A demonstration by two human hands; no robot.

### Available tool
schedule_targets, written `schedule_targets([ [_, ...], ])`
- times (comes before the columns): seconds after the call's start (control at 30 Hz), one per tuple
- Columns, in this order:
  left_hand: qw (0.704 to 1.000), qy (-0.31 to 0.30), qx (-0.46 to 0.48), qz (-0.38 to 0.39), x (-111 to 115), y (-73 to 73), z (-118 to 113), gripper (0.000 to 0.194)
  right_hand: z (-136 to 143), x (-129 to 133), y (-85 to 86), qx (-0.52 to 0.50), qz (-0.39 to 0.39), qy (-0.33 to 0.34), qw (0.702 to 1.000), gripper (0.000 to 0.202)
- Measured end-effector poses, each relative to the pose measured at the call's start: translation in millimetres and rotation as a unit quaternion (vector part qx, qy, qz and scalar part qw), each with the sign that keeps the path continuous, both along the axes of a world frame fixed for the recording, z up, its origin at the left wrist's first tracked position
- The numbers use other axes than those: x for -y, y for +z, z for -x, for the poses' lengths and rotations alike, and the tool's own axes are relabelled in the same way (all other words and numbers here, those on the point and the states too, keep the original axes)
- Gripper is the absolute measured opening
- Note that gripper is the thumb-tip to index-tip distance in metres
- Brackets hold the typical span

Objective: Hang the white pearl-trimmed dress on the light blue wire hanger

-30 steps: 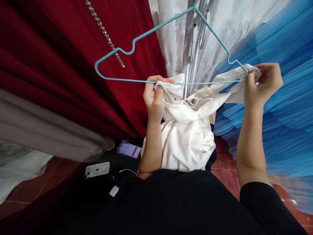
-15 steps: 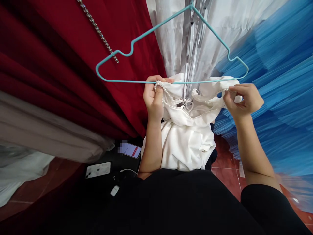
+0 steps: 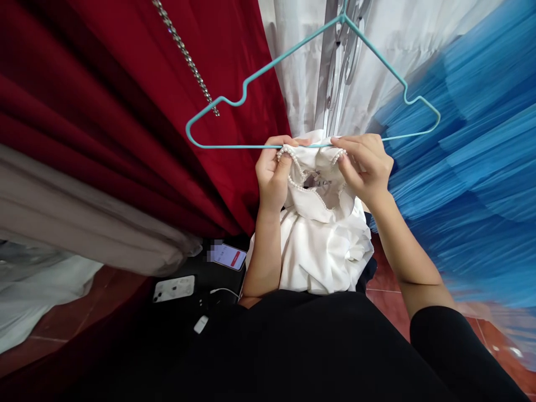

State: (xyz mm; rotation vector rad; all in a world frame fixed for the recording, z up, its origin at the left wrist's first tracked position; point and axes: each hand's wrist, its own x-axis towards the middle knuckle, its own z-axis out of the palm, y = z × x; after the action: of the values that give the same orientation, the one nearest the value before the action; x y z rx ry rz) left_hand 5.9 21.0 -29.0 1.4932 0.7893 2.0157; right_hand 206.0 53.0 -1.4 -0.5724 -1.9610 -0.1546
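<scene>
A white dress (image 3: 322, 257) with a pearl-beaded neckline lies gathered over my lap. Its upper edge is lifted to the bottom bar of a light blue clothes hanger (image 3: 293, 54). My left hand (image 3: 274, 170) pinches one beaded edge against the bar, thumb in front and fingers behind. Close by on the right, my right hand (image 3: 368, 164) grips the other beaded edge at the same bar. Between the two hands the white fabric is bunched, and the neck opening hangs just below. The hanger's hook is cut off at the top of the view.
Red fabric (image 3: 234, 184) hangs at left with a jewelled strand (image 3: 188, 58) on it. Blue tulle (image 3: 473, 145) hangs at right, white curtains behind. A lit phone (image 3: 230, 256) and a white phone (image 3: 173, 288) lie on a black surface at lower left.
My right hand has moved left toward my left hand, bringing its beaded edge inward to the hanger bar. The neckline has narrowed. The hanger appears shifted slightly right in view.
</scene>
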Motion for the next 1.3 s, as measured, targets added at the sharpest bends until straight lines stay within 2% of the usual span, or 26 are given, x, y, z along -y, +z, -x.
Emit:
schedule_targets([
  [0.07,0.999,0.032,-0.019,-0.008,-0.1,-4.3,8.2,0.031,-2.4,-0.6,-0.1,-0.016,-0.019,-0.001,1.0,0.029],
  [0.23,0.971,0.236,0.042,-0.017,-3.4,-19.6,49.8,0.017,-9.4,-3.4,3.6,-0.023,-0.03,0.012,0.999,0.025],
  [0.33,0.955,0.283,0.087,0.004,-3.1,-16.3,78.5,0.022,-9.6,-2.9,7.0,-0.015,-0.019,0.005,1.0,0.02],
  [0.4,0.95,0.297,0.096,0.006,-0.5,-4.2,92.8,0.027,-9.1,-2.4,8.2,-0.017,-0.018,0.005,1.0,0.018],
  [0.5,0.946,0.31,0.095,-0.019,5.1,25.0,104.7,0.03,-8.6,-1.6,8.7,-0.02,-0.015,0.011,1.0,0.018],
  [0.67,0.933,0.355,0.049,-0.016,8.8,75.5,103.4,0.032,-7.3,-0.1,8.5,-0.027,-0.023,0.016,0.999,0.017],
  [0.73,0.942,0.335,0.008,-0.024,4.8,89.0,95.9,0.034,-6.6,0.2,7.4,-0.028,-0.019,0.014,0.999,0.016],
  [0.83,0.951,0.304,-0.039,-0.039,-6.8,99.9,79.8,0.038,-5.8,0.0,4.3,-0.023,-0.017,-0.002,1.0,0.016],
  [0.93,0.963,0.254,-0.081,-0.034,-14.4,101.8,62.1,0.041,-6.0,-0.7,1.0,-0.016,-0.021,-0.023,0.999,0.017],
  [1.0,0.973,0.205,-0.093,-0.053,-9.9,99.1,50.3,0.045,-6.1,-1.1,-0.1,-0.012,-0.028,-0.035,0.999,0.017],
  [1.1,0.982,0.162,-0.025,-0.095,11.5,87.9,32.3,0.025,-5.4,-0.5,0.4,-0.005,-0.036,-0.043,0.998,0.015],
  [1.17,0.991,0.118,0.027,-0.064,27.5,74.1,20.8,0.009,-4.1,0.6,1.5,-0.006,-0.039,-0.045,0.998,0.014],
  [1.23,0.998,0.008,0.013,0.054,36.2,56.1,10.8,0.018,-2.6,1.8,2.7,-0.012,-0.04,-0.046,0.998,0.013],
  [1.3,0.979,-0.095,-0.037,0.179,34.2,37.5,2.1,0.025,-1.6,2.9,2.9,-0.016,-0.044,-0.045,0.998,0.012],
])
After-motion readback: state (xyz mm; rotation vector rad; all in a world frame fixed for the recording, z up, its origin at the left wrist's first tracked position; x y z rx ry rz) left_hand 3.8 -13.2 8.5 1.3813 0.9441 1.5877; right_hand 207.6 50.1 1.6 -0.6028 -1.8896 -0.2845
